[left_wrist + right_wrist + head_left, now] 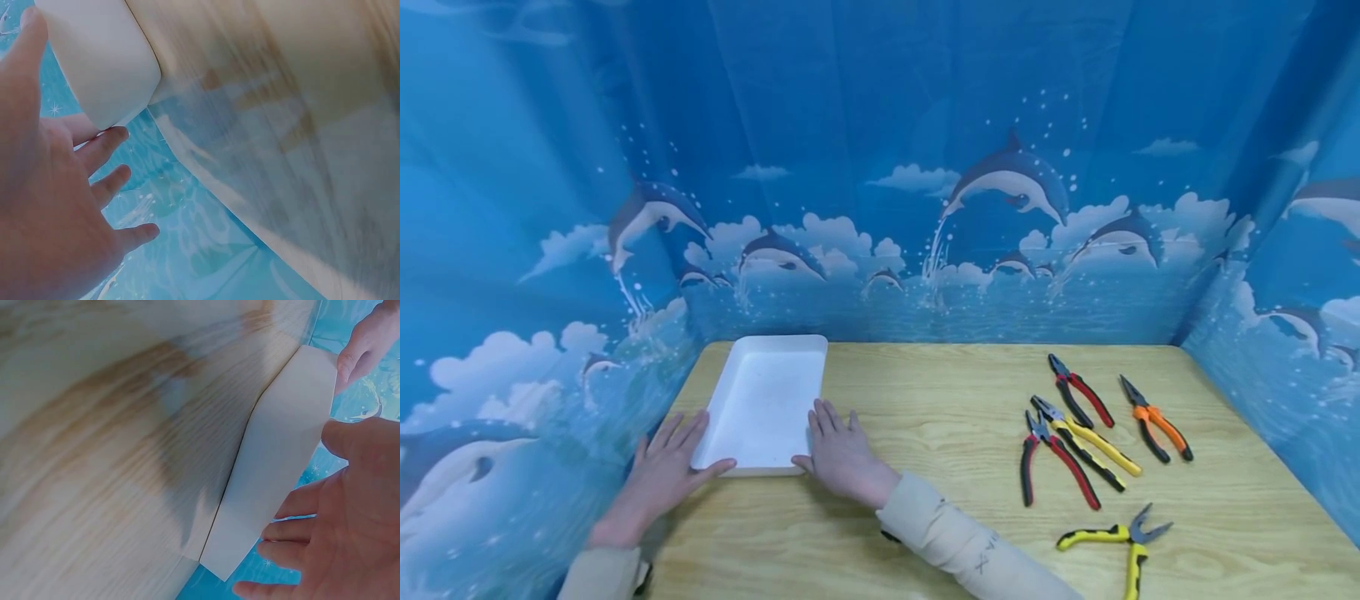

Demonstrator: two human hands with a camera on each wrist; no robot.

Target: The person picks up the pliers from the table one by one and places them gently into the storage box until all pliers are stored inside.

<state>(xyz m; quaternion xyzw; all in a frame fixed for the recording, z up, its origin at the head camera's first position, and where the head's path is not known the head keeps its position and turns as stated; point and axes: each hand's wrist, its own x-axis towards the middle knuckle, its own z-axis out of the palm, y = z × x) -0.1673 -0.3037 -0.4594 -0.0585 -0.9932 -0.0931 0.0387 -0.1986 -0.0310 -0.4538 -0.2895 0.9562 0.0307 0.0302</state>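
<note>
A white rectangular tray (pixel 771 408) lies on the back left of the wooden table, nothing in it. At its left side and near left corner is my left hand (pixel 664 468), fingers spread and mostly straight, thumb along the front edge. My right hand (pixel 844 454) touches the tray's right side, its fingers extended and its thumb at the near right corner. Seen low in the left wrist view, the tray's outer wall (pixel 103 59) meets the left fingers. In the right wrist view the right fingertips rest along the tray's rim.
To the right lie red-black pliers (pixel 1082 392), a second red-black pair (pixel 1060 461), yellow-black pliers (pixel 1090 442) crossing it, and orange-black needle-nose pliers (pixel 1157 421). Another yellow-black pair (pixel 1129 537) lies spread near the front. A blue dolphin curtain (pixel 880 167) surrounds the table.
</note>
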